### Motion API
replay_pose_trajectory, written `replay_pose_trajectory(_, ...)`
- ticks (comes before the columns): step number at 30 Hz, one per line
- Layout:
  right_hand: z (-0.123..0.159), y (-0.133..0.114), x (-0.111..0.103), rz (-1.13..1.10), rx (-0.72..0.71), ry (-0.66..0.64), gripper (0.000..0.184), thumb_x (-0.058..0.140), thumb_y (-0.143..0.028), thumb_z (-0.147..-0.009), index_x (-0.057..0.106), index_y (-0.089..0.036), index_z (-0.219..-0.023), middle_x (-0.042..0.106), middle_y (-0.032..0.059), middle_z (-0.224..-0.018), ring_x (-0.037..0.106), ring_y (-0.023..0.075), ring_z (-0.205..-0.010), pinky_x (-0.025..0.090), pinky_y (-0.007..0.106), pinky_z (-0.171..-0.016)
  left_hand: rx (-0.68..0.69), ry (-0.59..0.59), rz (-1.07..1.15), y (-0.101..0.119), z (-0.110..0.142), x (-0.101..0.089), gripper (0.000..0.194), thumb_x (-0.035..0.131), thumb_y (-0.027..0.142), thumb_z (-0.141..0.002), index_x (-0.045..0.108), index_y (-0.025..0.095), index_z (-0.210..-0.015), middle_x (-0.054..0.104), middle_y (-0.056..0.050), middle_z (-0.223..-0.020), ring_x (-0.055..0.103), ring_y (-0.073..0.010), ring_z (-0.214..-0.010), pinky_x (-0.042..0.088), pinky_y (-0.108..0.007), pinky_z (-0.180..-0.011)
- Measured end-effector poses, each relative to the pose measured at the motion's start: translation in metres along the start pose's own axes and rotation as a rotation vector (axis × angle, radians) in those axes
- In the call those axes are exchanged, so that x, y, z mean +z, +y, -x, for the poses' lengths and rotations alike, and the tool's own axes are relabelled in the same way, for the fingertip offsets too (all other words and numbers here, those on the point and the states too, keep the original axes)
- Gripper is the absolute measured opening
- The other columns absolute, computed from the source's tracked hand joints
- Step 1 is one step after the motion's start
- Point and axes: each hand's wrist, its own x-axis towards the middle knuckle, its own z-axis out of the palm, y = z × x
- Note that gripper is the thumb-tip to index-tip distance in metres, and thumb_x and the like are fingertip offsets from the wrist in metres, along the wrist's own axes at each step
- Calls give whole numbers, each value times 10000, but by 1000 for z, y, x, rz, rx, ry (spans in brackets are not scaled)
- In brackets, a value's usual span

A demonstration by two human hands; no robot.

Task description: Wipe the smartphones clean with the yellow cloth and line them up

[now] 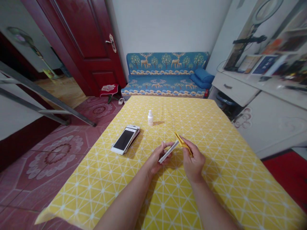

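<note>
Two hands, left and right, pinched one phone and one yellow cloth over the yellow-covered desk; one bottle, stacked phones and a blue sofa stood beyond.

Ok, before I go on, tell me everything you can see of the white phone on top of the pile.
The white phone lies face up, its dark screen showing no picture, with white bands at both ends. It looks like glass and plastic. It slants away from the person, on the left of the yellow tablecloth. Other flat devices lie beneath it, poking out at the far end and right side; how many, I can't tell. Neither the left hand nor right hand touches it.
</note>
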Motion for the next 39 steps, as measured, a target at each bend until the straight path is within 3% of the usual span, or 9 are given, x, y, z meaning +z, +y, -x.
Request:
replay_pose_trajectory(4, 2, -2, -1, -30, -94, -68, 415, 500, -85, -868, 626, -255, -1225, 689, 45, -1190, 647, 197, -1099, 518, 341, -945, 59, -89, -23, 1, 5, 1, 599, 706, 522, -739, 580, 184, -1217, 459, 14, -691, 294, -16, -479, 170, -115, -410)
replay_pose_trajectory(9, 0, 3, 0, -9, -19, -72, 330, 506, -147, -886, 662, -236, -1163, 715, 56, -1127, 676, 196, -1022, 534, 323, -885, 100, -171, 1, 2, 8, 1, 616, 788, 347, -695, 557, 170, -1239, 456, 2, -729, 333, -30, -542, 215, -108, -445)
replay_pose_trajectory(12, -2, 12, 3, 2, 156, -80, 245, 543, -252, -874, 702, -200, -1054, 738, 72, -1027, 687, 214, -934, 535, 326, -819, 58, -205, 123, 3, 9, 1, 553, 779, 333, -698, 569, 152, -1177, 427, 9, -721, 335, -34, -545, 223, -104, -445)
replay_pose_trajectory(16, 0, 31, 10, -166, 543, -95, 256, 627, -382, -793, 696, -171, -921, 725, 48, -841, 659, 208, -756, 518, 309, -676, -5, -205, 400, 7, 10, 4, 343, 633, 416, -811, 581, 120, -977, 389, 16, -697, 312, -36, -511, 259, -105, -431)
replay_pose_trajectory(20, 1, 44, 13, -463, 832, 78, 306, 706, -397, -688, 656, -161, -876, 679, 14, -752, 603, 166, -624, 488, 279, -582, 14, -175, 524, 10, 9, 5, 388, 470, 461, -894, 571, 102, -999, 518, -63, -802, 413, -62, -550, 339, -138, -462)
replay_pose_trajectory(23, 0, 41, 10, -460, 774, 130, 320, 697, -405, -710, 651, -165, -916, 677, 18, -792, 597, 161, -653, 489, 279, -611, 36, -158, 497, 8, 6, 4, 465, 415, 476, -918, 544, 103, -1163, 610, -132, -930, 550, -122, -653, 427, -191, -544)
replay_pose_trajectory(26, -2, 30, 7, -265, 607, 104, 301, 629, -419, -793, 663, -174, -965, 686, 32, -841, 608, 175, -732, 490, 290, -678, 3, -145, 445, 3, 2, 4, 558, 390, 481, -930, 484, 59, -1284, 636, -202, -1098, 642, -218, -894, 494, -302, -780)
replay_pose_trajectory(30, -2, 20, 7, -31, 439, 63, 326, 567, -395, -843, 673, -166, -1051, 711, 87, -990, 641, 215, -882, 494, 334, -801, -9, -200, 407, 0, 0, 8, 674, 353, 495, -942, 407, -38, -1352, 538, -271, -1304, 538, -298, -1208, 363, -376, -1040)
replay_pose_trajectory(39, 2, 20, 9, 225, 337, -111, 313, 501, -326, -866, 696, -197, -1074, 748, 85, -966, 692, 228, -827, 519, 337, -731, 17, -187, 380, -6, -2, 8, 594, 435, 448, -927, 456, 25, -1343, 525, -248, -1336, 528, -316, -1224, 354, -413, -1046)
